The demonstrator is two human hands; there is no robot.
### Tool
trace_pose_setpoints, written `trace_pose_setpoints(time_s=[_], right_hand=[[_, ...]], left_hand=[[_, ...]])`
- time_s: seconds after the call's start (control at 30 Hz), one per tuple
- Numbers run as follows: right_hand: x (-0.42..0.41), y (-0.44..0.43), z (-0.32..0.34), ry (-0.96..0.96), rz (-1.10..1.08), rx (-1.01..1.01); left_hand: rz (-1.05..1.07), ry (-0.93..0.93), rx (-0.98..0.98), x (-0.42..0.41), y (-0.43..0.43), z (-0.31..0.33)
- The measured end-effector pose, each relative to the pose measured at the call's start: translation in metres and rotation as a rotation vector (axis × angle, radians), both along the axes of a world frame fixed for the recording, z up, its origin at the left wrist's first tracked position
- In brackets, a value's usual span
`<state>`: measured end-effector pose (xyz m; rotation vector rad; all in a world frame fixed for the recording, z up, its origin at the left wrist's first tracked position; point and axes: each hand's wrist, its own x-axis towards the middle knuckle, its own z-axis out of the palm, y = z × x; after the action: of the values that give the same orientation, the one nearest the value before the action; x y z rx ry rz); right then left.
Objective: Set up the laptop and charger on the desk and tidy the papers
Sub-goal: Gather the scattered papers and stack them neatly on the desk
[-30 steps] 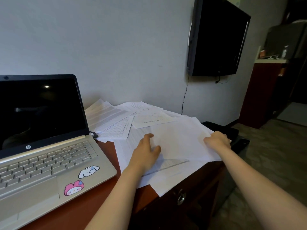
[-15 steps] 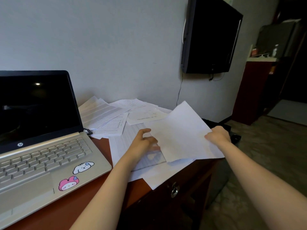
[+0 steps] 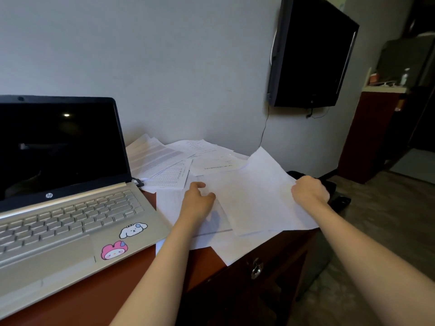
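An open silver laptop (image 3: pixel 70 208) with a dark screen and two cartoon stickers stands on the left of the red-brown desk (image 3: pixel 98 285). A dark plug (image 3: pixel 138 182) sits at its right side. Printed papers (image 3: pixel 164 161) lie fanned out behind and to the right of it. On top of the pile is a large blank white sheet (image 3: pixel 254 194). My left hand (image 3: pixel 197 203) pinches its left edge, and my right hand (image 3: pixel 309 191) grips its right edge with curled fingers. The sheet's far corner is tilted up slightly.
More white sheets (image 3: pixel 235 250) hang over the desk's front right corner, above a drawer with a metal ring pull (image 3: pixel 256 269). A black bag (image 3: pixel 334 189) lies just beyond the desk's right end. A dark wall-mounted television (image 3: pixel 310 52) hangs above, and a red-brown cabinet (image 3: pixel 374 132) stands at far right.
The blank sheet lay flat a second ago. Both hands then lifted it with its far edge tilted up, and now it is lower, close over the pile, with both hands still on its edges.
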<state>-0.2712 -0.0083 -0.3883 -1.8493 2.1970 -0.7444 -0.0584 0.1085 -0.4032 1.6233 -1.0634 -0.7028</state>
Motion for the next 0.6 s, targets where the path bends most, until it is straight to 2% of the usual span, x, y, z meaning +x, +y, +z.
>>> trace_pose_setpoints(time_s=[0.23,0.43,0.6], right_hand=[[0.016,0.007,0.004,0.112,0.052,-0.225],[0.015,-0.002,0.011,-0.145,0.041,-0.045],[0.022,0.004,0.016,-0.071,0.071,-0.17]], left_hand=[[0.014,0.026,0.01,0.004,0.001,0.0],[0.049,0.052,0.005,0.004,0.002,0.004],[0.057,0.035,0.015,0.005,0.002,0.004]])
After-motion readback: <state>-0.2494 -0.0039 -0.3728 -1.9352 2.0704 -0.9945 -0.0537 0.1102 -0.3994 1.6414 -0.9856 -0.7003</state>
